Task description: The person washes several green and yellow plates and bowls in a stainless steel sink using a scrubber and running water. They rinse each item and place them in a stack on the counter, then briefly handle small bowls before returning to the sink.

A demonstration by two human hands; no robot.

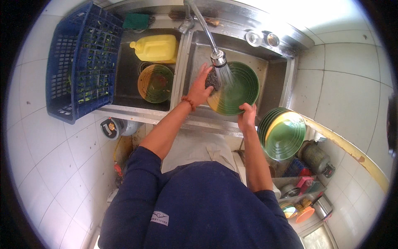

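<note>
Over the right sink basin, my right hand (247,116) grips the lower right rim of a green and yellow plate (245,84). My left hand (200,84) is at the plate's left side, its fingers around a dark metal scouring pad (212,81). Water sprays onto the plate and beside the pad from a chrome faucet head (218,58) on a flexible hose. Another green and yellow dish (156,83), with bits of residue in it, lies in the left basin below a yellow plastic jug (157,48). Several similar plates (284,133) form a stack right of my right forearm.
A blue plastic crate (74,68) with green leaves stands at the left. A green scouring pad (136,21) and two small round metal strainers (254,38) rest on the sink's back ledge. Gas cylinders (315,157) and shelves with kitchenware are lower down.
</note>
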